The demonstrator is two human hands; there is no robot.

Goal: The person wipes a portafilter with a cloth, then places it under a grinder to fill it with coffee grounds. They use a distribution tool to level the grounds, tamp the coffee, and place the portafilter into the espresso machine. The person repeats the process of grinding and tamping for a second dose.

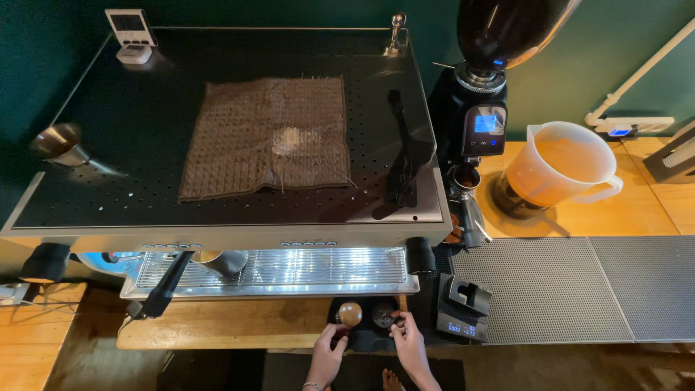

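Below the espresso machine [217, 145], left hand [329, 355] gripping wooden tamper [350, 314], right hand [407, 340] pinching round distributor [382, 316], black mat [365, 340].

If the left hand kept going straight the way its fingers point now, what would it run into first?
The left hand points up and slightly right, so it would most likely meet the wooden-knobbed tamper standing on the black mat. Its fingers already look close to the tamper's base; actual contact is unclear.
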